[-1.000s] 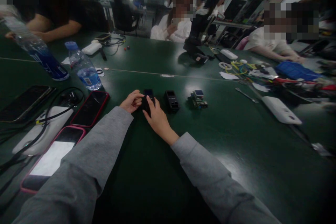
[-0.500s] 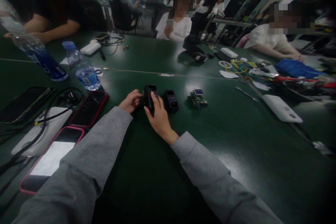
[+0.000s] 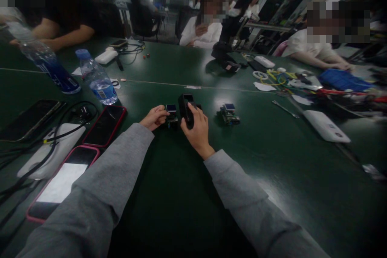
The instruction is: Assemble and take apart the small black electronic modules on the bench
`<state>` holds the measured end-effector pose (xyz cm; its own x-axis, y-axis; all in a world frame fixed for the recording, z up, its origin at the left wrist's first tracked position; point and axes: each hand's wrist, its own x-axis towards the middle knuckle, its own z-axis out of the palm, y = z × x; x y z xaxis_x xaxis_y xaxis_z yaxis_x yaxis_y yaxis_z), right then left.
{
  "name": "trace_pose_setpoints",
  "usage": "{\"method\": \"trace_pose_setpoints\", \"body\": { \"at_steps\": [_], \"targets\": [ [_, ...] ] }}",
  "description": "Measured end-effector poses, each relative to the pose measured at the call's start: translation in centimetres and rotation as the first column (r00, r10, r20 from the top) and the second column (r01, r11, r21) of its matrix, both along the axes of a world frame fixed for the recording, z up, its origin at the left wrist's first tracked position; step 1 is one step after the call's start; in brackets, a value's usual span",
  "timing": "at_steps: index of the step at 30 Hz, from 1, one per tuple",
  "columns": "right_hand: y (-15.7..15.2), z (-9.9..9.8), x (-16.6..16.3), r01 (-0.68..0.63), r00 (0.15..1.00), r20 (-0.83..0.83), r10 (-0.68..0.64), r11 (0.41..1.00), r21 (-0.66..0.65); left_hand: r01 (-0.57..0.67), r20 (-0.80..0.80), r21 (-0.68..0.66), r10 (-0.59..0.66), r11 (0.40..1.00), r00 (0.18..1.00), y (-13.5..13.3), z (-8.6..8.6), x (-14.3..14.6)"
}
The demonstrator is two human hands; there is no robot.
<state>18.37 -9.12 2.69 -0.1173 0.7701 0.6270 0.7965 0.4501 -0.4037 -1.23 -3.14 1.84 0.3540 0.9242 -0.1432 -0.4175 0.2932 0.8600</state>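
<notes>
Right hand (image 3: pixel 197 128) grips black casing (image 3: pixel 184 108) beside screened circuit board (image 3: pixel 171 109), left hand (image 3: pixel 155 118) hold unclear; slipping casing may strike board.

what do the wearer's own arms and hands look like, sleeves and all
The left sleeve and right sleeve are long, plain grey fabric with soft creases, reaching about the wrists; no print shows on them. The left hand and right hand are bare, with no gloves.

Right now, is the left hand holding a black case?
No, the right hand holds a black case; the left hand is at a circuit board.
</notes>
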Motion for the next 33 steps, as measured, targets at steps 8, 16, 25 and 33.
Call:
{"method": "trace_pose_setpoints", "body": {
  "at_steps": [8,16,25,33],
  "targets": [
    [-0.1,-0.5,0.9,0.038,0.973,0.231,-0.028,0.999,-0.038,0.001,-0.006,0.011,-0.001,1.000,1.000,0.0,-0.1,-0.1],
    [-0.5,-0.4,1.1,0.104,0.953,0.290,-0.087,0.994,-0.043,0.016,0.013,0.003,-0.016,1.000,1.000,0.1,-0.1,-0.2],
    [-0.8,-0.6,1.0,0.158,0.920,0.375,-0.111,0.983,-0.096,0.018,0.015,0.007,-0.018,1.000,1.000,0.0,-0.1,-0.2],
    [-1.3,-0.6,1.3,0.100,0.886,0.462,-0.043,0.990,-0.099,0.015,0.004,0.025,-0.015,1.000,1.000,0.1,-0.2,-0.1]
  ]
}}
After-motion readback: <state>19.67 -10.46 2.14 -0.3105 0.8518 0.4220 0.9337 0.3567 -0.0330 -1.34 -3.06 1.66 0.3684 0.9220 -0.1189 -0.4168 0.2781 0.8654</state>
